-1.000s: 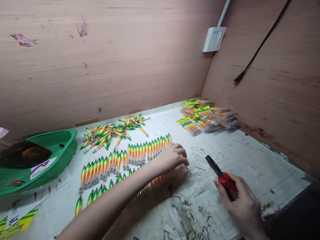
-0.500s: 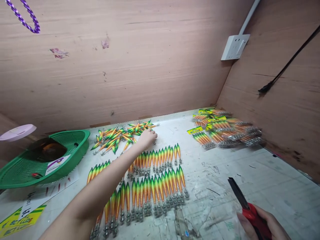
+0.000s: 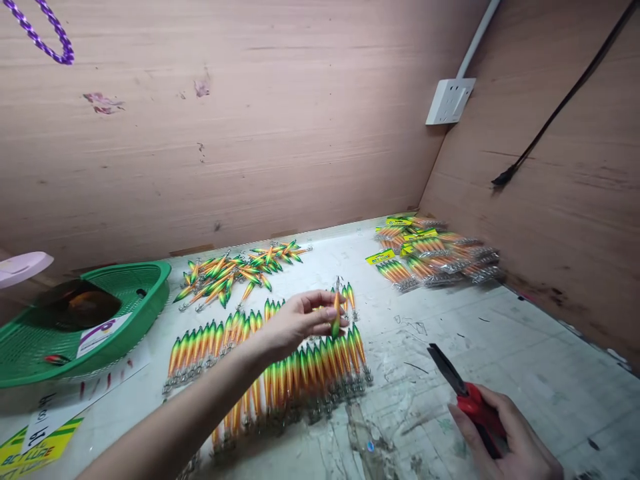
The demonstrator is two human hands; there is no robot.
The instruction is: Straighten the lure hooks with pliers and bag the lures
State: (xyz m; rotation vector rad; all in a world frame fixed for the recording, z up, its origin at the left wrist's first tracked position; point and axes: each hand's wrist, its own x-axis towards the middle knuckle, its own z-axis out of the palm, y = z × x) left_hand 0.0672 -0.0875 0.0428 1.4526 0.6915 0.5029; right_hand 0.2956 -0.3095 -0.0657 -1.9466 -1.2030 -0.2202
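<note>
My left hand (image 3: 295,321) is above the rows of fishing lures, with thumb and fingers pinched on one lure (image 3: 337,316). That lure is green, yellow and orange; its green end points down and its hooks point up. Beneath and behind the hand stand rows of matching lures (image 3: 300,373), side by side with hooks toward me, partly hidden by my left arm. A loose heap of lures (image 3: 220,273) lies farther back. My right hand (image 3: 505,433), low on the right, is wrapped round a red-handled tool (image 3: 467,400) with a long dark tip; its exact kind is unclear.
Bagged lures with yellow header cards (image 3: 430,250) are piled at the back right. A green plastic basket (image 3: 155,293) stands left, near yellow printed cards (image 3: 43,447). A wooden wall (image 3: 260,133) rises behind the table; a socket (image 3: 450,100) and a black cable (image 3: 550,113) are on the right.
My left hand has moved from the loose heap rightward and nearer, now with a lure between its fingers. My right hand still grips the red-handled tool. The view has shifted slightly.
</note>
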